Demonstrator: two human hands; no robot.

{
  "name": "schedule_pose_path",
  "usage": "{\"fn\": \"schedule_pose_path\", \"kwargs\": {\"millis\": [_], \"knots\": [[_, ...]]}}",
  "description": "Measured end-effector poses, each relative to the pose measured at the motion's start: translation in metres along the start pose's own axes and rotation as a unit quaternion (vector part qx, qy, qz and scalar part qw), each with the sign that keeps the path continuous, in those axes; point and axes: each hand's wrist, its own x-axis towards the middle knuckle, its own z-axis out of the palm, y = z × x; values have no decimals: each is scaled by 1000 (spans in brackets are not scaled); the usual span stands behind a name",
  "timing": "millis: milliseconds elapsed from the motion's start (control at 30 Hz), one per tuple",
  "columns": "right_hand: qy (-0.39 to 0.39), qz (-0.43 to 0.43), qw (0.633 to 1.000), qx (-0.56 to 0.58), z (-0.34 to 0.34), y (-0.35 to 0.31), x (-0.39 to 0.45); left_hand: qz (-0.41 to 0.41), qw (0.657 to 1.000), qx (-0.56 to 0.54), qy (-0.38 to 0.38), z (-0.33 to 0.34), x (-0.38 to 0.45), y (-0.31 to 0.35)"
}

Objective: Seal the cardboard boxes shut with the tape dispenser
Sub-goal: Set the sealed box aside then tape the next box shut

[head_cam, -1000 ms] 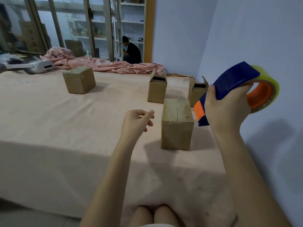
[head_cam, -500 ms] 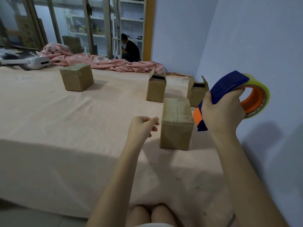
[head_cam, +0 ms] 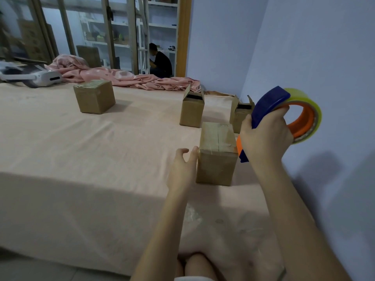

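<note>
The nearest cardboard box (head_cam: 218,153) stands upright near the front of the cloth-covered table (head_cam: 81,159), directly between the person's two hands. The left hand (head_cam: 184,165) is at the box's left face, fingers straight and relaxed, its fingertips at or just touching the upper left edge; it holds nothing. The right hand (head_cam: 265,138) is curled round the blue handle of the tape dispenser (head_cam: 284,116), held raised just beside the box's upper right corner, the yellow roll pointing away to the right. The box's top flaps look folded down, and the seam runs from the near edge to the far edge, so I judge the dispenser must come leftward and down onto that line while the left hand steadies the side. Two open boxes (head_cam: 191,110) wait farther back, and a closed box (head_cam: 94,97) sits well apart to the left.
</note>
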Motion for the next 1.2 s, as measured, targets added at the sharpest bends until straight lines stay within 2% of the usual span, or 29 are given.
{"fn": "schedule_pose_path", "kwargs": {"millis": [100,167,233,300,367,433,500,567,600,633,667,700,767,833,867,1000,1200], "knots": [[-2,8,1000,11,-1,0,-1,-33,998,-39,-20,10,-5,-8],[-1,11,1000,17,-1,0,-1,-26,997,-60,35,14,-11,-12],[-2,14,1000,24,-1,1,0,30,986,-143,83,15,-20,-10],[-1,17,999,30,0,3,0,95,971,-213,46,20,-32,-5],[1,20,999,33,1,4,1,119,967,-223,-18,26,-41,-4],[1,30,999,39,1,5,1,104,975,-189,-57,28,-46,-8],[-1,43,998,45,2,8,2,76,990,-100,-66,22,-50,-13],[-2,51,997,51,2,12,3,110,992,60,4,11,-54,-8],[-1,55,997,52,2,13,4,180,972,141,58,5,-56,1],[1,57,997,50,2,14,4,274,934,206,104,2,-55,10],[3,58,997,49,3,15,4,359,889,258,121,3,-50,20],[3,59,997,49,3,15,4,415,852,302,99,6,-45,31],[3,61,997,50,3,15,5,451,808,379,6,17,-37,49],[5,59,997,43,3,17,5,461,761,456,5,27,-34,52],[5,60,997,39,3,18,5,469,751,463,28,30,-34,48],[-14,82,996,40,3,23,12,476,755,445,72,36,-33,35],[-60,139,987,63,3,35,30,485,719,487,104,33,-38,39]]}}
